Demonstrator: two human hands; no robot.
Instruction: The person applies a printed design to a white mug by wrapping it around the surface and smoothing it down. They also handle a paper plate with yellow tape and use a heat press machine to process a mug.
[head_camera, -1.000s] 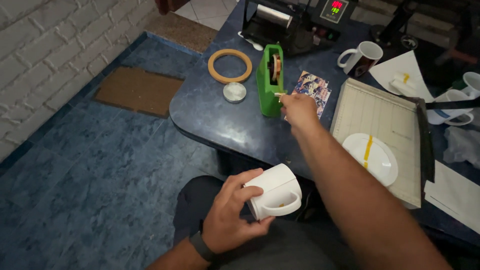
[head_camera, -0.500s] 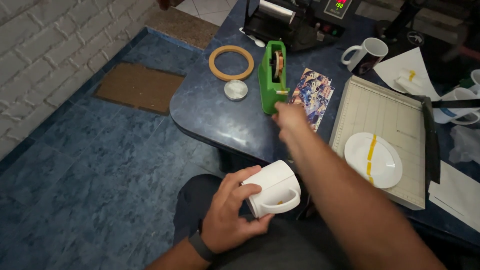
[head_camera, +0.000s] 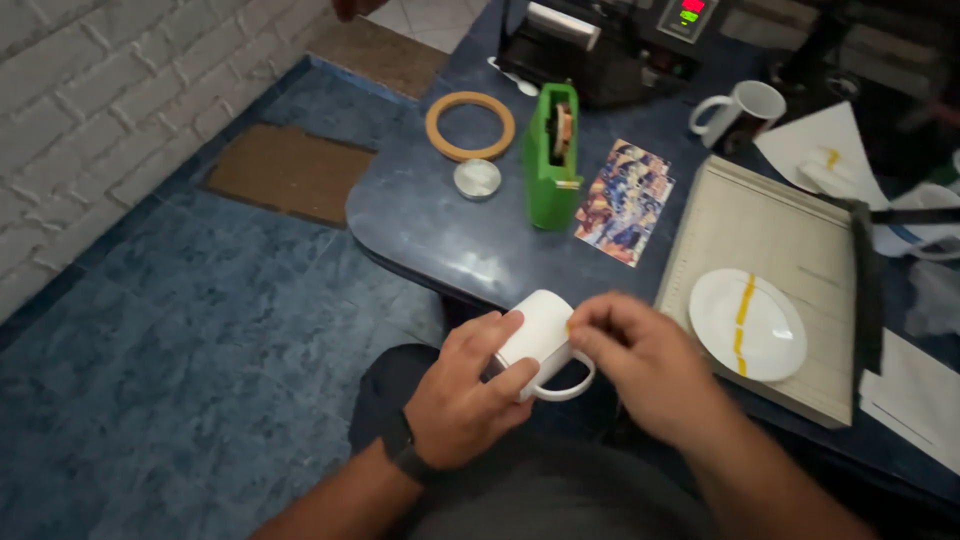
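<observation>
A white ceramic mug (head_camera: 538, 338) is gripped over the lap by the left hand (head_camera: 468, 388). The right hand (head_camera: 640, 352), at its three o'clock, is pinched at the rim; any strip held cannot be told. Nothing is seen fixed on the mug yet; the green tape dispenser (head_camera: 553, 155) stands at twelve o'clock.

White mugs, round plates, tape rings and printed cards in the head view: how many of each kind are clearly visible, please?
White mugs: 2, one in the left hand, one on the table
Round white plates: 1
Tan tape rings: 1
Colourful printed cards: 1
Total: 5
</observation>
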